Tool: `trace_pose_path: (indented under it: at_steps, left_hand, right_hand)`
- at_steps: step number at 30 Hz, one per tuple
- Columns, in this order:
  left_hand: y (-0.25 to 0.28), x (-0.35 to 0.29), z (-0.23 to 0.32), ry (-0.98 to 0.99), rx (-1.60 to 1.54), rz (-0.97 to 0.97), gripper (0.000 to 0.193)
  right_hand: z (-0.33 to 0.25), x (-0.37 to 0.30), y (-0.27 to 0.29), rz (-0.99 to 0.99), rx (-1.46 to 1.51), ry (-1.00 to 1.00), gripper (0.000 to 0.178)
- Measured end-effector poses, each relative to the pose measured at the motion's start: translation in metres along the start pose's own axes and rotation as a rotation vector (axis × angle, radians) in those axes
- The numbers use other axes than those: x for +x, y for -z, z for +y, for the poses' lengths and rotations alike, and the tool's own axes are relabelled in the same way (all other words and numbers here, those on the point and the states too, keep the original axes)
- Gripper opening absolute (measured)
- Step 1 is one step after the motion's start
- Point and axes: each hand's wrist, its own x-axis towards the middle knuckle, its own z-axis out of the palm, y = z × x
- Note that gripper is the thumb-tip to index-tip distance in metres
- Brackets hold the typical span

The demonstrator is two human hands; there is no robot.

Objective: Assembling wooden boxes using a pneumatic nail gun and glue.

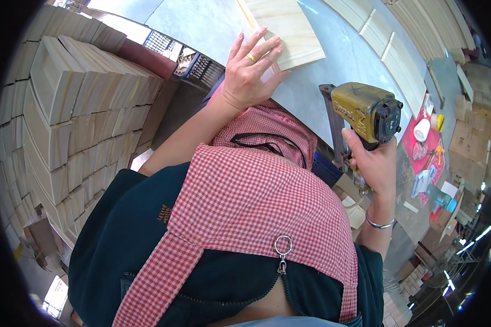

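Note:
My left hand (252,72) lies with fingers spread over the edge of a pale wooden panel (294,34) on the light grey worktable (202,22). A narrow wooden strip (247,13) runs along the panel's left side, and my fingertips rest where the two meet. My right hand (374,162) is wrapped round the handle of a yellow and black nail gun (364,108). The gun is held over the table's near edge, to the right of the panel and apart from it. Its trigger is partly hidden by my fingers.
Tall stacks of wooden boards (65,109) stand on the left. Dark plastic crates (204,71) sit below the table's left edge. More panels (365,27) lie along the table's far right side. Beyond it, a red sheet (420,147) with small items and cardboard boxes (471,144) are on the floor.

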Motion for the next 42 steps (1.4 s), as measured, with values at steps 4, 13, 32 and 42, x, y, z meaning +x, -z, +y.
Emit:
trace_pose_path:
  at_steps: [4, 13, 32, 42]
  left_hand:
    - [0.004, 0.002, 0.003, -0.005, 0.012, -0.006, 0.043]
    - [0.006, 0.003, 0.007, 0.013, 0.025, -0.004, 0.04]
    - [0.003, 0.001, 0.003, 0.004, 0.025, 0.0, 0.036]
    - [0.008, 0.0, -0.015, -0.004, -0.006, -0.044, 0.058]
  right_hand:
    - [-0.007, 0.003, 0.0, -0.009, -0.011, 0.032, 0.037]
    - [-0.029, 0.024, -0.004, -0.037, -0.078, 0.064, 0.036]
    - [-0.08, 0.066, -0.006, -0.23, -0.354, -0.033, 0.036]
    - [-0.078, 0.061, -0.009, -0.22, -0.365, 0.04, 0.036]
